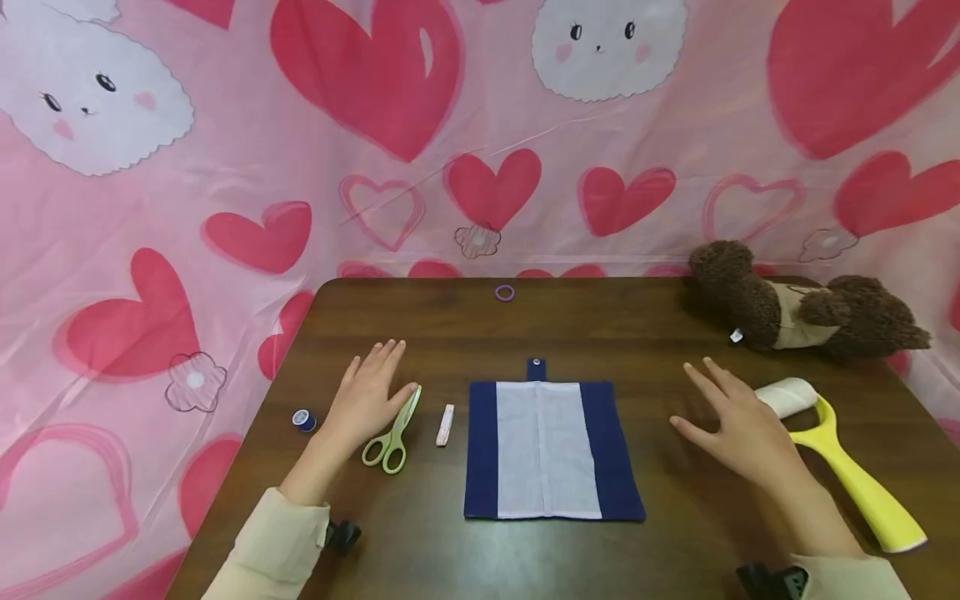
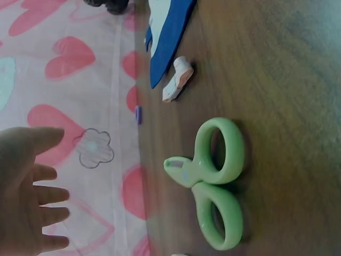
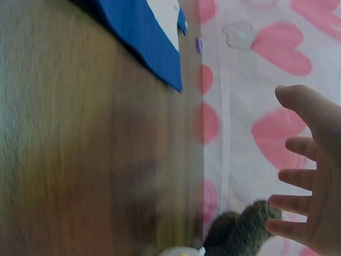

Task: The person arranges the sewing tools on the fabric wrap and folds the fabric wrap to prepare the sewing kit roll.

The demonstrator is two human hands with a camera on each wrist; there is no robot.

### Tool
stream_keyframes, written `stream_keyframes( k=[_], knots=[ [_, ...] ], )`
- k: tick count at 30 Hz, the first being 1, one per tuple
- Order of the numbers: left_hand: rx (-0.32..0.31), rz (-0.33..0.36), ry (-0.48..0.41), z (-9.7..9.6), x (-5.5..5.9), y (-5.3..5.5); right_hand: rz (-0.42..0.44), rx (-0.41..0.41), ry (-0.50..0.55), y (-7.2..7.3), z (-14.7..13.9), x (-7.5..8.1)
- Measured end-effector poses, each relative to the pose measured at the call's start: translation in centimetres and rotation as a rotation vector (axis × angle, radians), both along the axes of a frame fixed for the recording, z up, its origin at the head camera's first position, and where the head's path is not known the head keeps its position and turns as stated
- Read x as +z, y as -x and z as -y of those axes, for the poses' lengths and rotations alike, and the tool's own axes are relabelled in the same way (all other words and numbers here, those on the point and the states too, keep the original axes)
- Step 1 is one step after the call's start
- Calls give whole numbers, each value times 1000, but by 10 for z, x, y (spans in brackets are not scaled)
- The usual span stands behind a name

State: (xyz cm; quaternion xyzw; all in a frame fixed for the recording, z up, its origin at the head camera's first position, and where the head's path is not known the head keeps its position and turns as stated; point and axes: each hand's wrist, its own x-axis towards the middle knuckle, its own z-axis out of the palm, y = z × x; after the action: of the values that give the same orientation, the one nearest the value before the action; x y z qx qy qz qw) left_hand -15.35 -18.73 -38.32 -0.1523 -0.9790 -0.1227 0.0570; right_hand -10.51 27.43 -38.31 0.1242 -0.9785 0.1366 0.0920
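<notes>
A navy cloth cover (image 1: pixel 480 450) with pale inner flaps and a snap tab lies spread on the table between the hands. My left hand (image 1: pixel 367 400) hovers with fingers extended over the green scissors (image 1: pixel 393 442), holding nothing; the left wrist view shows it apart from the scissors' handles (image 2: pixel 229 154). Beside the scissors lies a small folded whitish strip (image 1: pixel 446 425), its kind unclear. My right hand (image 1: pixel 738 425), fingers spread, is in the air right of the cover and near the white roll of a yellow-handled lint roller (image 1: pixel 847 475). It holds nothing.
A spool of blue thread (image 1: pixel 303 420) stands at the left. Toward the back edge lies a purple ring (image 1: pixel 505 292). A brown teddy bear (image 1: pixel 757 308) lies at the back right. A pink heart-print cloth (image 1: pixel 487 108) hangs behind the brown table (image 1: pixel 420 550).
</notes>
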Motion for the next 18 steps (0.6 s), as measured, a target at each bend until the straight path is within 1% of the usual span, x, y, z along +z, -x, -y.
stream_keyframes(
  k=[2, 5, 8, 12, 14, 18],
  knots=[
    [-10, -11, -11, -3, -3, 1, 2, 34, 21, 1, 8, -3],
    [-19, 7, -13, -8, -8, 3, 37, 68, 37, 2, 20, -8],
    [-20, 87, -14, -16, -13, 4, 112, 75, 27, 4, 31, -13],
    [-47, 184, 4, -30, -22, 2, 173, 87, 12, 7, 44, -20],
    [-67, 212, 25, -35, -28, 1, 187, 107, 12, 9, 50, -24],
    [-82, 233, 42, -43, -38, -2, 215, 145, 5, 13, 60, -29]
  ],
)
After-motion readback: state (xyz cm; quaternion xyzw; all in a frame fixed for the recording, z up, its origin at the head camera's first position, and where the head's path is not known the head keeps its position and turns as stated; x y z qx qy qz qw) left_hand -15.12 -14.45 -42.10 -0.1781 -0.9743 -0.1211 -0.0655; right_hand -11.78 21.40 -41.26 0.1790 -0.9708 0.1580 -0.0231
